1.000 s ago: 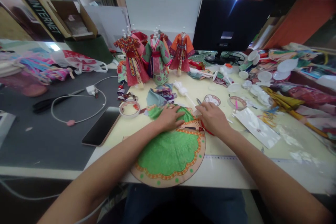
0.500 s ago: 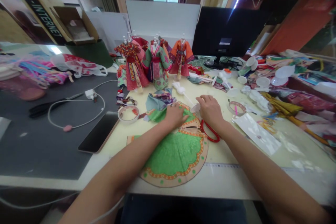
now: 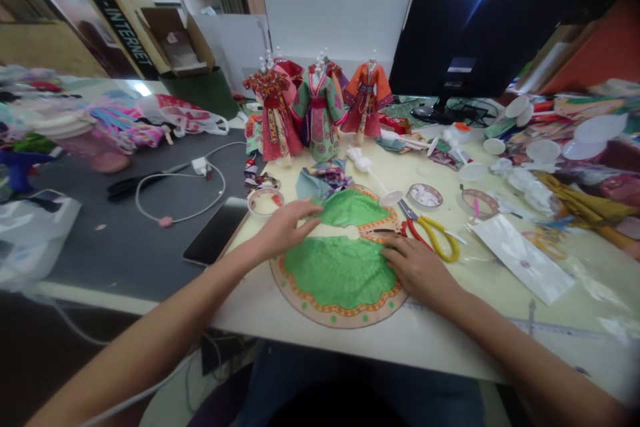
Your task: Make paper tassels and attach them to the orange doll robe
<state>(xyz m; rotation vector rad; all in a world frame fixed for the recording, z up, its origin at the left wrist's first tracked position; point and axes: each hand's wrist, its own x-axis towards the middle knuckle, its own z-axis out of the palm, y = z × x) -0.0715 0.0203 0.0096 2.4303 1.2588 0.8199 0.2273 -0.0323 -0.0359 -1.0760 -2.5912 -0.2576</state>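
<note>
A round green cloth piece with an orange patterned border (image 3: 340, 273) lies flat on the cream table top (image 3: 440, 340), with a pale slit across its middle. My left hand (image 3: 287, 230) rests at its left side, fingertips near the upper green part. My right hand (image 3: 417, 270) lies flat on its lower right edge. Neither hand holds anything. Just above my right hand are scissors with red and yellow handles (image 3: 430, 237), apart from it.
Several dressed dolls on stands (image 3: 317, 110) stand at the back. Around the cloth are a tape roll (image 3: 265, 201), a phone (image 3: 217, 230), a plastic sleeve (image 3: 520, 257) and a monitor (image 3: 475, 43). Scattered paper pieces and white discs cover the right side.
My hands have moved apart, uncovering the slit in the green piece. The red-and-yellow scissors now show fully beside my right hand. The view has shifted slightly.
</note>
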